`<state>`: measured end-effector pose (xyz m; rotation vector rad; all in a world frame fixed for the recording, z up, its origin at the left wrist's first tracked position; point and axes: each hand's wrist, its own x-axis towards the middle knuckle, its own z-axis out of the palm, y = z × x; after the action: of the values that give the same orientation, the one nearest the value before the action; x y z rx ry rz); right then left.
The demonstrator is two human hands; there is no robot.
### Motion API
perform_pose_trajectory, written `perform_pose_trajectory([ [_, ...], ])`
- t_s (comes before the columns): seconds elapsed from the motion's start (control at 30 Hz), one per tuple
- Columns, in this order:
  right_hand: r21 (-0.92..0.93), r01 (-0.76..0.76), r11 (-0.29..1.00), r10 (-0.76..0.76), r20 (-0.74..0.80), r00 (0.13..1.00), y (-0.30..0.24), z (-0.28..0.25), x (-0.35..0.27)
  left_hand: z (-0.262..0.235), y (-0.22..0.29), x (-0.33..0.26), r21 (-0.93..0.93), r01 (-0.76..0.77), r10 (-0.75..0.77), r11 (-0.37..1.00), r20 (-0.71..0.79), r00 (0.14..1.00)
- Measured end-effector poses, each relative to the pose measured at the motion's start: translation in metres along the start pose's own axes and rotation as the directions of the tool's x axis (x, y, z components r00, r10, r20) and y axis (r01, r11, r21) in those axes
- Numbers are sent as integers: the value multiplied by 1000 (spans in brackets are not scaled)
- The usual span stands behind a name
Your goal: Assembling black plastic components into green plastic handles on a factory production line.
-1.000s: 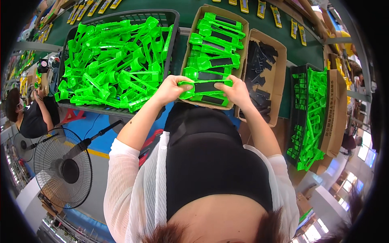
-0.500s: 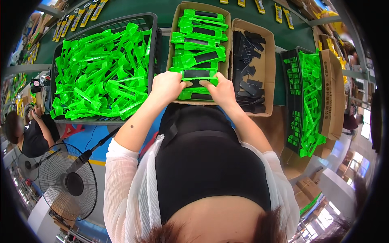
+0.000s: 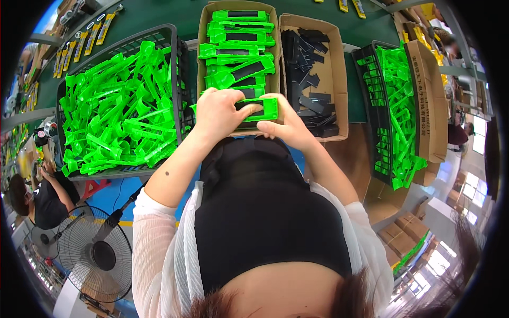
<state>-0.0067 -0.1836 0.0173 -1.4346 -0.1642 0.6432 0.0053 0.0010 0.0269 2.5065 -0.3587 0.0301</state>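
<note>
My left hand [image 3: 218,112] is closed around a green plastic housing [image 3: 271,109], its thumb pressed on the black strip set into the housing. At the housing's right end, my right hand [image 3: 290,124] curls its fingers behind and along the far edge; the right thumb points left just below the housing. Both hands are over the near end of an open cardboard box [image 3: 276,63]. Stacked in that box are several green housings with black inserts [image 3: 241,37]. How the right fingertips bear on the housing is partly hidden.
A black crate [image 3: 174,69] of loose green parts [image 3: 116,106] stands left. Right of the box is a carton [image 3: 339,69] of black plastic pieces [image 3: 318,103]. Farther right is another crate [image 3: 379,111] with green parts. A fan [image 3: 101,254] and a person [image 3: 50,196] are at left.
The housing has turned, bringing its right end up into view over the stack. My right thumb has moved off the black strip to below the housing. The whole view has shifted slightly.
</note>
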Motion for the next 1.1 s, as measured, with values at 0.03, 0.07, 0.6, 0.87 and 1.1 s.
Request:
perform_pose_trajectory([
  [0.03, 123, -103, 987, 97, 55, 994, -1, -2, -3, -1, -2, 2, 123, -54, 54, 991, 8, 999],
  [0.07, 123, -60, 991, 52, 64, 997, 6, -1, -3, 3, -5, 0, 119, -114, 120, 986, -39, 992],
  [0.6, 6, -148, 989, 127, -550, 825, 87, -98, 3, 74, -51, 42, 407, -50, 48, 912, 16, 999],
  [0.87, -843, -445, 303, -165, -506, 846, 125, -164, -12, 122, -44, 45, 364, 181, -218, 914, 64, 974],
  [1.1, -822, -402, 404, -375, -549, 747, 141, -157, -12, 99, -59, 19, 332, -51, -13, 942, 190, 982],
])
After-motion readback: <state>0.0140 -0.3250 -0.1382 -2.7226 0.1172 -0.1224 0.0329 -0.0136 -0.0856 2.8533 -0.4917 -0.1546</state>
